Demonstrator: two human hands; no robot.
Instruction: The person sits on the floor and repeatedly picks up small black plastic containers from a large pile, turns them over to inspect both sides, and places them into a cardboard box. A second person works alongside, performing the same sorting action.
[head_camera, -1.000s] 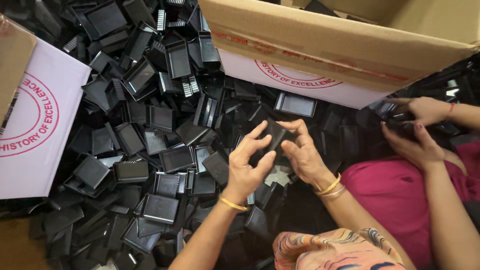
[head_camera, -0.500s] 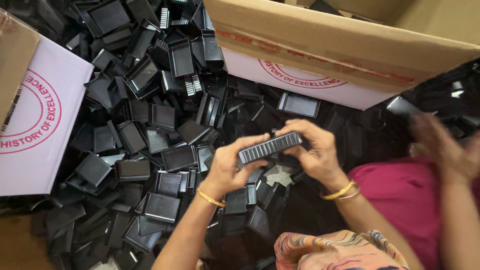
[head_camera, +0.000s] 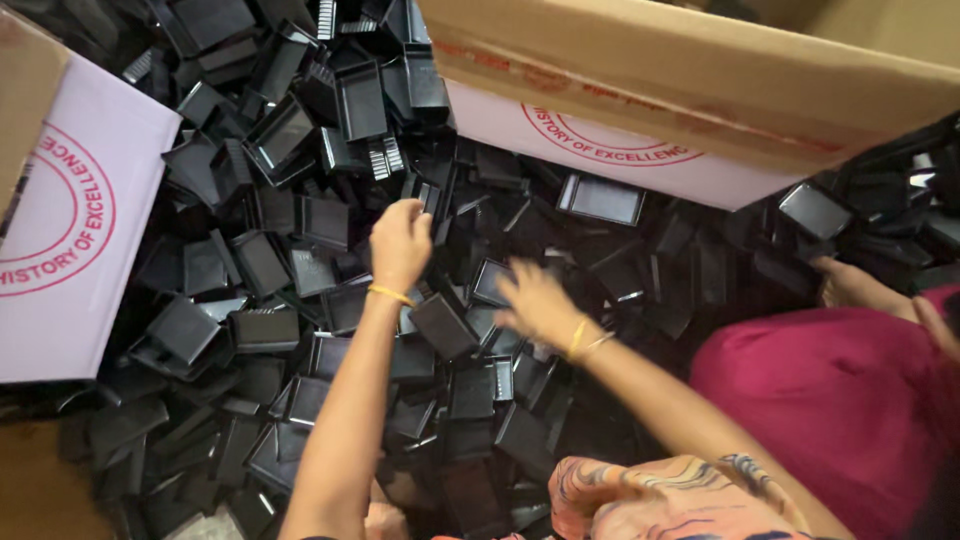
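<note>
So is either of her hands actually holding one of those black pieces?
Cannot tell: left hand reaches curled into the pile of black plastic parts; right hand is blurred.

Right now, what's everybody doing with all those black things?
A person is reaching into a big heap of black plastic parts spread between two cardboard boxes. Their left hand is out over the pile, fingers curled down onto the pieces, and their right hand is blurred just above it with fingers spread. Neither hand clearly holds a piece. At the right edge, another person's hand in a pink sleeve also rests among the parts, beside the larger cardboard box.
</note>
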